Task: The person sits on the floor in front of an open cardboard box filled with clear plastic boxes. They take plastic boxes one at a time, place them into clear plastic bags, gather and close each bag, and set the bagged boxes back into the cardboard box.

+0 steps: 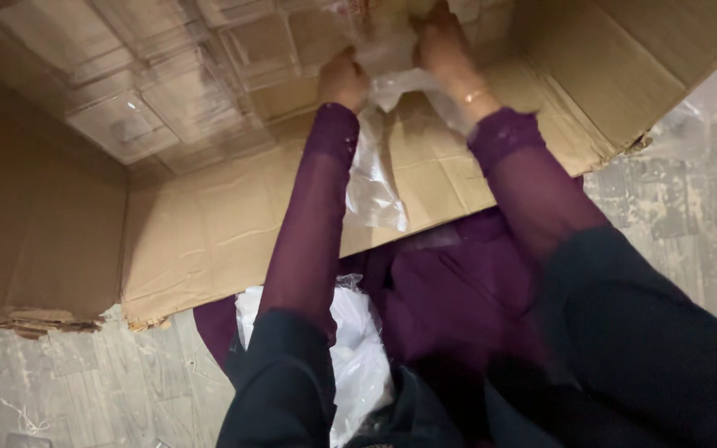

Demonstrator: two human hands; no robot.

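I look down at both hands reaching into a big cardboard box (209, 224) that lies open on the floor. The left hand (343, 79) is closed in a fist on a clear plastic bag (373, 178); the right hand (441, 46) has its fingers curled and pinching the same film, a bit higher. The two hands are near each other, w/ the bag stretched between them and its loose end hanging down over the front flap of the box, between the forearms.

Inside the box, left of the hands, I see stacked clear plastic trays (151, 99). A bracelet (475, 95) sits on the right wrist. More white plastic film (358, 357) lies crumpled in the lap.

To do this step well, I judge: keep both grips firm but close to the bag edge, pull slow and even, bc thin film tears or slips easily. Keep the hanging end free of the flap edge, so it does not catch. I cannot tell if sth is inside the bag.
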